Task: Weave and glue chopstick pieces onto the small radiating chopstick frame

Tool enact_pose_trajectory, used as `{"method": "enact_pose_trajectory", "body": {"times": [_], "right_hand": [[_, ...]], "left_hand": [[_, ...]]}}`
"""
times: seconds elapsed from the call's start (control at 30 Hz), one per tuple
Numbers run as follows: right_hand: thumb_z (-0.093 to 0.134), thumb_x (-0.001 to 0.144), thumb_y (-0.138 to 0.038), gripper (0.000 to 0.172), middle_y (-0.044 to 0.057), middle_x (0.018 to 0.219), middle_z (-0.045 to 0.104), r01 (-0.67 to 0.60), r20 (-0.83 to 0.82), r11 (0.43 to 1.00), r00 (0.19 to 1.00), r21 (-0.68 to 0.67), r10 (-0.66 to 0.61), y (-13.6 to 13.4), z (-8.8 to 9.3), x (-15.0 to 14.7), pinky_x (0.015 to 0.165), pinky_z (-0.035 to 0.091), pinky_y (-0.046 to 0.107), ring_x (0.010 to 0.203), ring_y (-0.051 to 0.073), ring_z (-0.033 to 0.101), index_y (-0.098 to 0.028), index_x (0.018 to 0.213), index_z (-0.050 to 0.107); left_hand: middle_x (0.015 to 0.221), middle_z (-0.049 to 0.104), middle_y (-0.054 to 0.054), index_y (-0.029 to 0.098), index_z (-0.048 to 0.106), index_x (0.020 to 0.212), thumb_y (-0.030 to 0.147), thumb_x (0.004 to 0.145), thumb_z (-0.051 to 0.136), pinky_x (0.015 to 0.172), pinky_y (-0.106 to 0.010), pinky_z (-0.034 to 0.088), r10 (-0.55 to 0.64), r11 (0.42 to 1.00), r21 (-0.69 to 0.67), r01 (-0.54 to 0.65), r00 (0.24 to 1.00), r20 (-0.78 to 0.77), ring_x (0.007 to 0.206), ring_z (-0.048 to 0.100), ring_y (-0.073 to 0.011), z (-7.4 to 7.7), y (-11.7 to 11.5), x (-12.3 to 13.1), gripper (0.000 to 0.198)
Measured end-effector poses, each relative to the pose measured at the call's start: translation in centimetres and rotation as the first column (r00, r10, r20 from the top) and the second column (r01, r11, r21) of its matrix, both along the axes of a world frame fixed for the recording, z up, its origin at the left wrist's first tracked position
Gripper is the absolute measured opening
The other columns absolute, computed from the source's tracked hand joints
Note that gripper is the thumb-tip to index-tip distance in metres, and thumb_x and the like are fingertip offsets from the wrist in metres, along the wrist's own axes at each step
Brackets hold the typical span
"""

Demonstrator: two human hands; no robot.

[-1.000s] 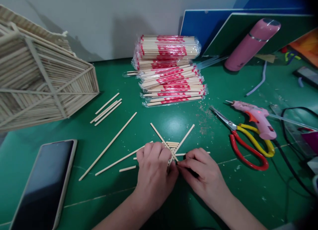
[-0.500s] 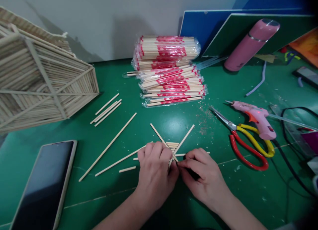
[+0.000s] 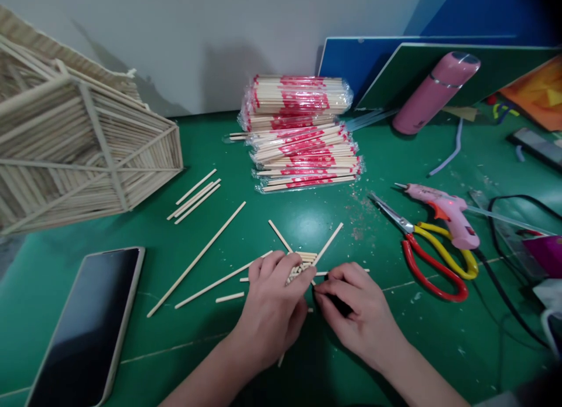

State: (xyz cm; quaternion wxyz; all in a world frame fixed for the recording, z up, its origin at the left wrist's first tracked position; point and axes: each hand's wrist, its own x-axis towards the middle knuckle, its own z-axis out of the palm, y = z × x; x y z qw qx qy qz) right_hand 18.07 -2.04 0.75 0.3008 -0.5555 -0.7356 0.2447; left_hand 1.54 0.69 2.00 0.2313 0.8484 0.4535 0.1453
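Star of crossed, slim, pale wooden sticks: on green bench, partly beneath left hand, grip unclear. Right hand: fingertips narrowed at a lower tip, hold unclear. Changed: left index finger, previously curled, now extends over the centre.

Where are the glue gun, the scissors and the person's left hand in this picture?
Glue gun (image 3: 448, 205): head view, on its pink body.
Scissors (image 3: 408, 227): head view, on the pivot between blades and handles.
Left hand (image 3: 271, 296): head view, on the back of the hand.
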Motion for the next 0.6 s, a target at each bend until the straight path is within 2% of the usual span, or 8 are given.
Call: {"method": "enact_pose_trajectory", "body": {"times": [0.27, 0.4, 0.5, 0.57, 0.6], "right_hand": [[0.049, 0.077, -0.017, 0.017, 0.003, 0.072, 0.054, -0.017, 0.051, 1.0, 0.999, 0.025, 0.016, -0.3, 0.2, -0.1, 0.06, 0.042, 0.028, 0.069, 0.015, 0.05, -0.02, 0.083, 0.065], [0.05, 0.077, -0.016, 0.018, 0.004, 0.077, 0.054, -0.011, 0.02, 0.999, 1.0, 0.035, 0.01, -0.9, 0.3, 0.1, 0.063, 0.044, 0.03, 0.073, 0.016, 0.051, -0.021, 0.09, 0.062], [0.053, 0.076, -0.016, 0.022, 0.005, 0.085, 0.055, 0.109, -0.001, 0.988, 0.994, 0.105, -0.11, -1.1, 0.5, 1.6, 0.068, 0.045, 0.032, 0.079, 0.017, 0.052, -0.021, 0.097, 0.057], [0.055, 0.075, -0.018, 0.023, 0.005, 0.084, 0.054, 0.253, 0.025, 0.952, 0.965, 0.17, -0.261, -1.0, 0.6, 3.7, 0.068, 0.045, 0.032, 0.077, 0.017, 0.052, -0.021, 0.097, 0.055], [0.056, 0.074, -0.021, 0.023, 0.004, 0.082, 0.054, 0.334, 0.049, 0.919, 0.935, 0.21, -0.351, -0.8, 0.7, 4.9, 0.067, 0.045, 0.032, 0.075, 0.017, 0.052, -0.02, 0.097, 0.054]], "left_hand": [[0.097, 0.057, -0.006, 0.025, 0.061, 0.095, 0.008, 0.077, 0.04, 0.075, -0.036, 0.035, 0.01, 0.999, 0.033, -0.011, 1.0, 0.027, 0.092, 0.045, -0.0199, -0.6, 1.2, 0.3, 0.032], [0.099, 0.056, -0.005, 0.023, 0.061, 0.092, 0.01, 0.078, 0.041, 0.078, -0.036, 0.034, 0.02, 0.997, 0.067, -0.023, 0.998, 0.054, 0.094, 0.044, -0.0197, 0.1, 1.0, -0.1, 0.028], [0.099, 0.056, -0.005, 0.022, 0.058, 0.097, 0.014, 0.08, 0.042, 0.083, -0.037, 0.031, -0.059, 0.997, 0.059, 0.058, 0.998, 0.016, 0.095, 0.044, -0.0198, 0.9, -0.4, -0.2, 0.025], [0.097, 0.056, -0.004, 0.022, 0.053, 0.107, 0.021, 0.081, 0.042, 0.083, -0.038, 0.029, -0.122, 0.989, 0.076, 0.126, 0.991, -0.05, 0.092, 0.044, -0.0206, 1.0, -1.8, 0.1, 0.028], [0.097, 0.057, -0.004, 0.021, 0.051, 0.111, 0.023, 0.083, 0.041, 0.083, -0.038, 0.028, -0.118, 0.983, 0.13, 0.127, 0.99, -0.07, 0.092, 0.045, -0.0209, 0.9, -2.6, 0.4, 0.03]]}}
